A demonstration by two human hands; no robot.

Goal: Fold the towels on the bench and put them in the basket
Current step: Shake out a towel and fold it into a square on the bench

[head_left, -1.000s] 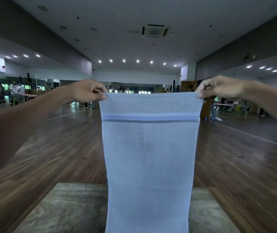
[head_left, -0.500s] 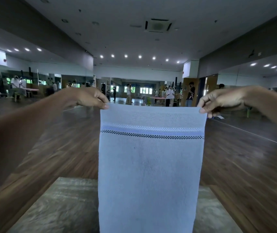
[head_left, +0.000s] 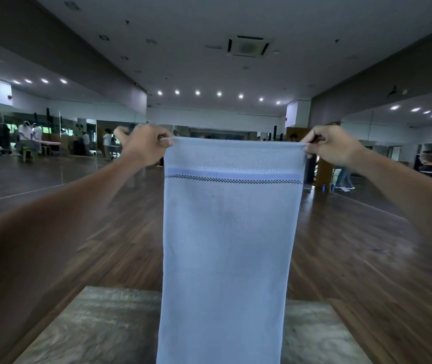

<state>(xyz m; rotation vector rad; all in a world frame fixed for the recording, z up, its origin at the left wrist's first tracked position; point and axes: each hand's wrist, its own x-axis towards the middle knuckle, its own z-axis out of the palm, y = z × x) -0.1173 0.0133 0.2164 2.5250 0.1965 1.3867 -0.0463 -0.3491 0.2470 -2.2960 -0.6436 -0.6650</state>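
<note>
A light blue towel [head_left: 228, 245] with a dark checked stripe near its top hangs straight down in front of me, stretched flat. My left hand [head_left: 146, 145] pinches its top left corner and my right hand [head_left: 330, 145] pinches its top right corner, both at chest height with arms held out. The towel's lower end runs out of the bottom of the view, over the grey marbled bench [head_left: 99, 329]. No basket is in view.
The bench top shows on both sides of the towel at the bottom. Dark wooden floor [head_left: 354, 245] stretches ahead. People stand by tables at the far left [head_left: 29, 137] and the far right [head_left: 343, 177], well away. Mirrored walls line both sides.
Both hands with the towel dipped lower half a second ago and are now back up and slightly closer together. The towel stays stretched and hanging.
</note>
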